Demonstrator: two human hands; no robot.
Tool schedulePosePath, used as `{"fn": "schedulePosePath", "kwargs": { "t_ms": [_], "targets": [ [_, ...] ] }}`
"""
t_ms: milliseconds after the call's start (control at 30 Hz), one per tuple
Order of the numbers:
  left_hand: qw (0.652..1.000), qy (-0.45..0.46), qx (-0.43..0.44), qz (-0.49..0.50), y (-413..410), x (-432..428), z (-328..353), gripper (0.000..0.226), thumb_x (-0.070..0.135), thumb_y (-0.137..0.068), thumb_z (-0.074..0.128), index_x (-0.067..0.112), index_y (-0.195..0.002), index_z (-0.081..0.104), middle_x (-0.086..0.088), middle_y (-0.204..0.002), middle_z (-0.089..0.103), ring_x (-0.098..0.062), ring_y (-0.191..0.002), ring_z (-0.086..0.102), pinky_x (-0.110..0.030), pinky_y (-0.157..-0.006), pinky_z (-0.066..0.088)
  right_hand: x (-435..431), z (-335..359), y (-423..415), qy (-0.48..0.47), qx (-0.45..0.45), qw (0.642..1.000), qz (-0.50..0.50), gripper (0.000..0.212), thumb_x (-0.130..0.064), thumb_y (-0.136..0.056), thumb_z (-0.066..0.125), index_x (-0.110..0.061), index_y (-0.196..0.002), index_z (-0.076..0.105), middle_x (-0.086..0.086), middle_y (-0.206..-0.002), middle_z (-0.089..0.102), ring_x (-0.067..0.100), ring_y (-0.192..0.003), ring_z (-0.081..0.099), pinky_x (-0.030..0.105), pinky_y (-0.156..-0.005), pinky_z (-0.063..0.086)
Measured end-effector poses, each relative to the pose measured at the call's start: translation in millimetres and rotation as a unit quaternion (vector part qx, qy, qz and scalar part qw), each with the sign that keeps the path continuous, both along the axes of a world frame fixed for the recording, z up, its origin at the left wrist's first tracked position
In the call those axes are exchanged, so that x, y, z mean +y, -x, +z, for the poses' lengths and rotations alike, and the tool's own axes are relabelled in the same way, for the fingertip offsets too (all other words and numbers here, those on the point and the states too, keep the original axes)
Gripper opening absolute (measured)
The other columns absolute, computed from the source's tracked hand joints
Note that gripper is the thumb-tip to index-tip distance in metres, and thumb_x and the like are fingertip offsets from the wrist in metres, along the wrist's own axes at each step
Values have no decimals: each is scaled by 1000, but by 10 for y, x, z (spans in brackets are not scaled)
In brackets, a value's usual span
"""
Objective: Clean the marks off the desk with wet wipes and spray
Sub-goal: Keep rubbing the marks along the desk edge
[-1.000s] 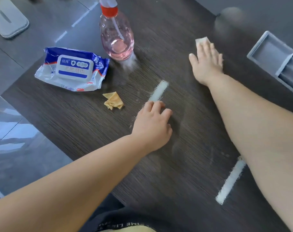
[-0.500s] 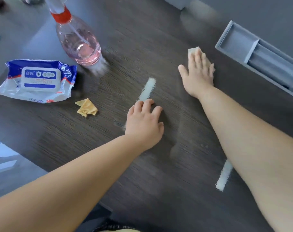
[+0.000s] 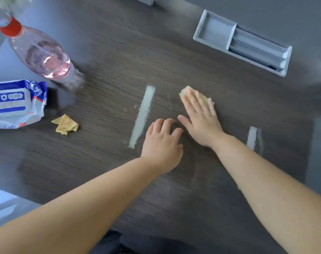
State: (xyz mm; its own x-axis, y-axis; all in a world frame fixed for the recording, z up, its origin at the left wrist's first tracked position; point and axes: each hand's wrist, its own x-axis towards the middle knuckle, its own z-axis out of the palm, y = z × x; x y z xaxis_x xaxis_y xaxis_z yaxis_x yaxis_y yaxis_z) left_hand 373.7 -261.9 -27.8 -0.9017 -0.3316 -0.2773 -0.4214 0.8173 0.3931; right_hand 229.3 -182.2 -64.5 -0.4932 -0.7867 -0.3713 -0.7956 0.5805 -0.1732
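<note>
Two bare hands rest on a dark desk (image 3: pixel 110 171). The right hand (image 3: pixel 201 121), fingers flat and spread, presses one wet wipe (image 3: pixel 186 91). The left hand (image 3: pixel 162 145) lies loosely curled, holding nothing, beside one of two white marks (image 3: pixel 142 116); one spray bottle (image 3: pixel 44 57) and one wipe pack (image 3: pixel 16 103) sit far left.

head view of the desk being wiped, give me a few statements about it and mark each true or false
1. The right hand lies flat on a wipe. True.
2. The long white mark is under the right hand. False: it is uncovered, left of both hands.
3. The spray bottle holds pink liquid. True.
4. The left hand grips the spray bottle. False: it rests on the desk, holding nothing.
5. A crumpled yellow wipe lies near the wipes pack. True.
</note>
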Motion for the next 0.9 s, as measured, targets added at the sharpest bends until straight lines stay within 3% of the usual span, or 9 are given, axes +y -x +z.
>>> {"fn": "schedulePosePath", "kwargs": {
  "t_ms": [67, 200, 267, 400, 500, 633, 700, 833, 900],
  "targets": [
    [1000, -1, -11, -25, 4, 78, 6, 41, 31, -83, 51, 15, -120, 58, -10, -134, 46, -36, -125, 38, -44, -107, 29, 316, 12, 104, 5, 7, 1000, 29, 67, -58, -92, 6, -27, -150, -4, -8, -157, -14, 6, -141, -19, 41, -116, -11],
    [998, 20, -6, -60, 9, 245, -27, 45, 35, -91, 44, 22, -134, 42, -3, -147, 27, -28, -134, 20, -36, -112, 13, 839, 55, 696, -31, 11, 962, -272, 58, -46, -100, 13, -24, -151, -3, -5, -158, -14, 14, -145, -12, 41, -118, -7],
    [997, 8, -6, -72, 32, 359, -35, 45, 34, -90, 46, 21, -133, 45, -5, -145, 31, -29, -133, 24, -38, -112, 16, 902, 65, 615, -37, 18, 939, -342, 59, -45, -100, 13, -20, -152, -2, -2, -158, -14, 16, -145, -11, 44, -118, -5],
    [996, 20, -21, -89, 69, 521, -41, 40, 34, -72, 55, 16, -108, 65, -12, -121, 57, -38, -110, 53, -47, -97, 40, 1000, 56, -144, -16, 6, 986, -167, 65, -53, -96, 11, -23, -150, -9, -6, -156, -19, 13, -144, -18, 43, -117, -9],
    [994, 38, -31, -101, 72, 554, -58, 43, 33, -82, 54, 18, -123, 56, -11, -134, 46, -37, -122, 41, -48, -106, 28, 1382, 79, -23, -21, 8, 994, -109, 64, -55, -94, 10, -28, -149, -9, -10, -155, -20, 9, -143, -19, 42, -118, -8],
    [994, 57, -37, -89, 99, 607, -82, 50, 38, -90, 46, 25, -137, 38, -3, -145, 28, -32, -132, 22, -44, -113, 13, 1751, 98, 628, -42, 2, 920, -390, 58, -45, -100, 12, -23, -151, -6, -4, -158, -15, 14, -145, -13, 43, -118, -6],
    [994, 65, -52, -73, 140, 668, -72, 51, 41, -90, 43, 26, -138, 33, -3, -145, 24, -32, -132, 20, -45, -113, 12, 1577, 67, 624, -50, 13, 891, -451, 61, -47, -99, 10, -19, -150, -7, -1, -158, -15, 17, -145, -13, 46, -117, -5],
    [990, 69, -66, -105, 224, 849, -78, 57, 43, -92, 39, 27, -143, 21, -5, -151, 13, -32, -139, 6, -51, -115, 5, 1210, 39, 95, -18, 4, 976, -215, 64, -52, -98, 13, -23, -150, -10, -4, -157, -20, 16, -144, -17, 44, -117, -9],
    [985, 62, -62, -150, 291, 929, -77, 58, 44, -93, 37, 28, -145, 17, -5, -153, 9, -31, -141, 2, -49, -116, 2, 1322, 56, 185, -9, 3, 990, -141, 62, -50, -99, 15, -26, -150, -9, -6, -157, -18, 13, -144, -17, 43, -117, -8]
  ]
}}
